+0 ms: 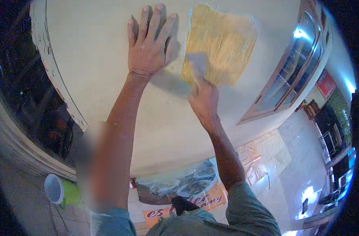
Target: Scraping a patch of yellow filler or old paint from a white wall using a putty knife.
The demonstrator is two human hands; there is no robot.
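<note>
My left hand [148,51] lies flat with spread fingers on the cream wall [167,126], to the left of a rough yellow-brown patch [226,45]. The patch has an uneven edge and streaks running up and down. In my right hand [205,100] is a putty knife [196,61], its flat blade pointing up and against the patch's lower left part. My index finger stretches along the tool toward the blade, and the other fingers curl round the handle, which they mostly hide.
Right of the patch stands a wood-framed glass window [283,76]. Peeling trim [49,49] edges a dark opening on the left. Below, a printed banner with food pictures [179,183] covers part of the tiled floor [278,151]. A white and green bucket [70,191] stands at lower left.
</note>
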